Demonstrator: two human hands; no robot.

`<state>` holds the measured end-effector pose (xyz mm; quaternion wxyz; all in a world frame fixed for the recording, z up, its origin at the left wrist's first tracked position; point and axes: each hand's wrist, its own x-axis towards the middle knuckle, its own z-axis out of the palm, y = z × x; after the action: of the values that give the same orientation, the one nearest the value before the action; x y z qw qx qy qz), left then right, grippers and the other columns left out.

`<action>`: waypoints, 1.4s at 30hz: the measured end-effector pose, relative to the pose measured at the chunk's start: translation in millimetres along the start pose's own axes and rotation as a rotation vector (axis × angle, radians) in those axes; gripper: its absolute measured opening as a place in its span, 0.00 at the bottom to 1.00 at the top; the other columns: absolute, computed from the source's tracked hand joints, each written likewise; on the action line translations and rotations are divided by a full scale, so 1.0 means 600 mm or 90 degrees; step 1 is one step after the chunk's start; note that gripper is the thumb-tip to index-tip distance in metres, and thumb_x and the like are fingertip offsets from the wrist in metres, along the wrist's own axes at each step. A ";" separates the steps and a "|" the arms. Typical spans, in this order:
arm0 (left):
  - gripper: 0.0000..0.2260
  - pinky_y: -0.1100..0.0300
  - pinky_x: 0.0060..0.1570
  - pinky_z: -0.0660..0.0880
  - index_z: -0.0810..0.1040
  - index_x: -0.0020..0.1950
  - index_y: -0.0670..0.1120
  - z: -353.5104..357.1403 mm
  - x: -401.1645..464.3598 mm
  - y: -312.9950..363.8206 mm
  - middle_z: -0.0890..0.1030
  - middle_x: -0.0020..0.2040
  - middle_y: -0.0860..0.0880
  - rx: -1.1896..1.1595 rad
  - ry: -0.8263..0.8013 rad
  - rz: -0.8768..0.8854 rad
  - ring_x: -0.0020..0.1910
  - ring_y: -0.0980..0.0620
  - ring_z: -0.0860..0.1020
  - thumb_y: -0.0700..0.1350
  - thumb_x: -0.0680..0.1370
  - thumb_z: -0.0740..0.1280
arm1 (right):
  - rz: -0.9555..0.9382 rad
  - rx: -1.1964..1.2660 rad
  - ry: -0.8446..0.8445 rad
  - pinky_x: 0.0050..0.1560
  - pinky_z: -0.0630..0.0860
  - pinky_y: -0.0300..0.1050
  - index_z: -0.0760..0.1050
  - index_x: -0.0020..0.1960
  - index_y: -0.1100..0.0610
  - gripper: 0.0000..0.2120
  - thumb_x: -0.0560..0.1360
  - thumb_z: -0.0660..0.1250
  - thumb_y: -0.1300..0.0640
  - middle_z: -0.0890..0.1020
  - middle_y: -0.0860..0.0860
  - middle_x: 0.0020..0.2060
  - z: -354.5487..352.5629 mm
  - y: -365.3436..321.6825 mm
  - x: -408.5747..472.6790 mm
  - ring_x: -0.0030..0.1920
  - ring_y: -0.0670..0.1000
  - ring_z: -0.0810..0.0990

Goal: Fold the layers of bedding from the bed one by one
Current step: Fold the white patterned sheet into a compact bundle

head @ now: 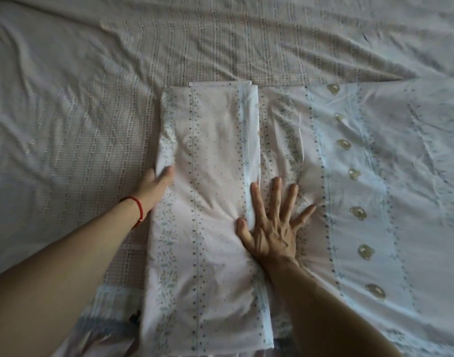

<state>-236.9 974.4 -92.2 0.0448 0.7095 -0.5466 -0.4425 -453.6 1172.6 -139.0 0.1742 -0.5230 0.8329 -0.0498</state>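
Note:
A pale pink sheet with dotted stripes, leaf bands and a row of bear motifs point(349, 191) lies across the bed. Its left part is folded over into a long narrow panel point(210, 191) running away from me. My left hand point(156, 184), with a red string at the wrist, touches the panel's left edge; its fingers are partly tucked under the fabric. My right hand point(272, 222) lies flat with fingers spread, pressing on the panel's right edge and the sheet beside it.
Beneath it all lies a wrinkled checked bedspread point(92, 112) covering the bed to the left and far side. The unfolded part of the printed sheet stretches to the right. Dark patterned fabric point(110, 320) shows at the near left edge.

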 end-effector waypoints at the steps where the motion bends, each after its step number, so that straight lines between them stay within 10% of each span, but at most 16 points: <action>1: 0.32 0.46 0.68 0.70 0.70 0.72 0.41 0.002 -0.015 0.002 0.75 0.69 0.41 0.054 0.029 0.028 0.67 0.40 0.74 0.65 0.80 0.60 | -0.006 0.004 -0.005 0.67 0.37 0.84 0.39 0.82 0.39 0.41 0.76 0.53 0.29 0.36 0.54 0.82 -0.005 0.000 -0.003 0.79 0.66 0.32; 10: 0.26 0.46 0.71 0.67 0.65 0.77 0.43 0.005 -0.182 0.171 0.71 0.74 0.39 0.282 0.113 0.201 0.72 0.38 0.70 0.58 0.85 0.52 | -0.139 0.164 -0.158 0.72 0.28 0.74 0.44 0.82 0.39 0.44 0.70 0.29 0.24 0.37 0.48 0.82 -0.094 0.060 -0.026 0.80 0.55 0.30; 16: 0.17 0.54 0.56 0.68 0.70 0.65 0.40 0.122 -0.314 0.346 0.76 0.65 0.38 0.261 0.064 0.286 0.64 0.38 0.75 0.51 0.86 0.55 | -0.082 0.594 -0.181 0.68 0.71 0.51 0.71 0.74 0.46 0.36 0.77 0.46 0.28 0.77 0.49 0.71 -0.216 0.141 -0.069 0.67 0.47 0.77; 21: 0.14 0.44 0.49 0.81 0.70 0.57 0.41 0.291 -0.372 0.437 0.81 0.54 0.33 0.060 -0.132 0.215 0.49 0.35 0.83 0.52 0.84 0.57 | 0.095 0.926 -0.236 0.49 0.82 0.57 0.81 0.63 0.54 0.33 0.83 0.47 0.33 0.85 0.60 0.52 -0.286 0.252 -0.095 0.50 0.64 0.85; 27: 0.12 0.53 0.55 0.77 0.74 0.55 0.50 0.422 -0.403 0.287 0.80 0.54 0.46 0.337 -0.198 0.248 0.54 0.43 0.80 0.54 0.76 0.60 | 0.308 0.829 -0.271 0.49 0.79 0.54 0.80 0.58 0.55 0.26 0.80 0.58 0.34 0.85 0.58 0.49 -0.243 0.390 -0.145 0.47 0.59 0.83; 31: 0.13 0.53 0.55 0.74 0.72 0.59 0.51 0.423 -0.454 0.131 0.72 0.57 0.48 0.422 -0.157 0.361 0.57 0.47 0.74 0.55 0.78 0.62 | 0.217 0.756 -0.285 0.38 0.82 0.44 0.72 0.58 0.55 0.14 0.80 0.69 0.47 0.83 0.55 0.48 -0.208 0.381 -0.194 0.40 0.49 0.85; 38: 0.15 0.45 0.54 0.72 0.76 0.64 0.56 0.388 -0.453 0.087 0.73 0.63 0.48 0.423 0.093 0.517 0.58 0.44 0.72 0.53 0.79 0.60 | 0.143 0.710 -0.182 0.43 0.85 0.61 0.70 0.63 0.54 0.15 0.80 0.69 0.51 0.84 0.57 0.52 -0.200 0.368 -0.221 0.46 0.58 0.87; 42: 0.21 0.40 0.63 0.69 0.68 0.74 0.56 0.366 -0.382 0.099 0.57 0.76 0.43 0.408 0.073 0.384 0.70 0.38 0.65 0.53 0.80 0.60 | 0.172 0.708 -0.234 0.49 0.83 0.66 0.76 0.59 0.60 0.11 0.80 0.70 0.56 0.85 0.60 0.49 -0.206 0.384 -0.199 0.47 0.60 0.86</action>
<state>-431.5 1229.9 -59.6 -0.0203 0.5199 -0.8353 -0.1779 -645.7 1369.9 -55.9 0.5678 -0.2431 0.6971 -0.3641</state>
